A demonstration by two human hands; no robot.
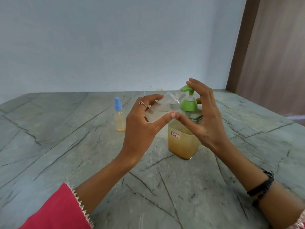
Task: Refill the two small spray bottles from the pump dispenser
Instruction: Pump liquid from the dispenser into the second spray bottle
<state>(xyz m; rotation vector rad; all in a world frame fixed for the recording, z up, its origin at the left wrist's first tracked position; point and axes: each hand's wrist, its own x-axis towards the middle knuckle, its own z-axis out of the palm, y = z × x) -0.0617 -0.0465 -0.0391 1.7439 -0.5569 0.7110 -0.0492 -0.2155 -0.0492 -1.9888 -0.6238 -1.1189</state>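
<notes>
My left hand [142, 123] grips a small clear spray bottle [166, 104] with no cap, tilted so its open neck meets the green nozzle of the pump dispenser [182, 141]. The dispenser is a clear square bottle of yellow-orange liquid with a green pump head [189, 100] and a small red-edged label. My right hand [204, 119] arches over the pump head, fingertips on its top, thumb reaching toward the left thumb. A second small spray bottle [119, 115] with a blue cap stands upright to the left, a little liquid at its bottom.
Everything stands on a grey marble table [66, 146] with dark veins. A pale blue wall runs along the table's far edge, and a brown door [272, 55] is at the right. A red sleeve covers my left forearm; a black bracelet circles my right wrist.
</notes>
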